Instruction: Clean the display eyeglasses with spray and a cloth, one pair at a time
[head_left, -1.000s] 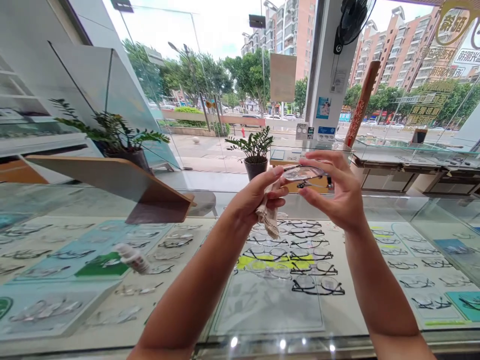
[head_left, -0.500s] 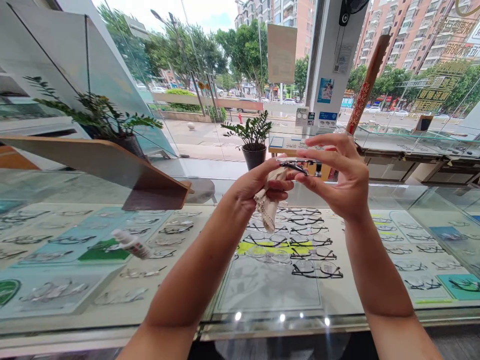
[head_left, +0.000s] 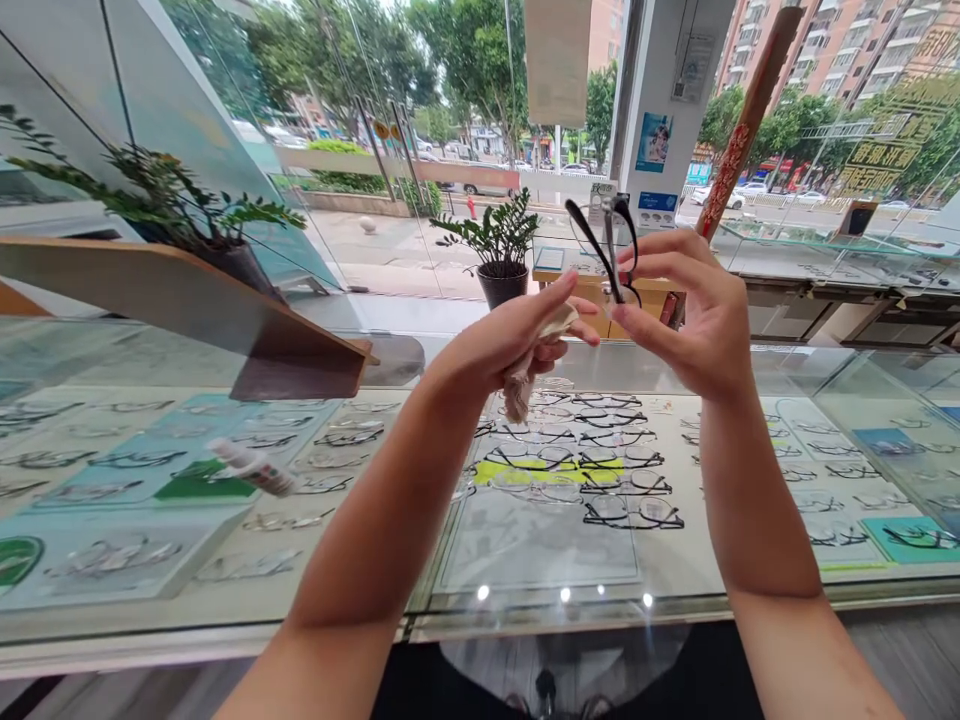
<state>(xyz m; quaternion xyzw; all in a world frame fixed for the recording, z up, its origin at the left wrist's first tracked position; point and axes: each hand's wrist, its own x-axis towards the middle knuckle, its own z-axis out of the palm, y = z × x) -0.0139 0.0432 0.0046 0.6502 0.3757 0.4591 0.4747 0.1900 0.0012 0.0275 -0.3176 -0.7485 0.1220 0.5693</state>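
Street-facing shop window, blue poster (head_left: 655, 142), gold lettering (head_left: 889, 155), hands (head_left: 616, 290) holding eyeglasses (head_left: 609, 250).

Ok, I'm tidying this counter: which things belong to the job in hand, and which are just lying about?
In use:
cloth, in the left hand
held glasses, in the right hand

Lying about:
white bottle, untouched but perhaps related
potted plants
displayed glasses

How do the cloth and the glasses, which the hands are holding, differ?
The cloth is pale and crumpled; the glasses have a frame with dark side arms. The cloth hangs from the left hand, while the glasses are higher, pinched in the right hand. Both are held above the counter.
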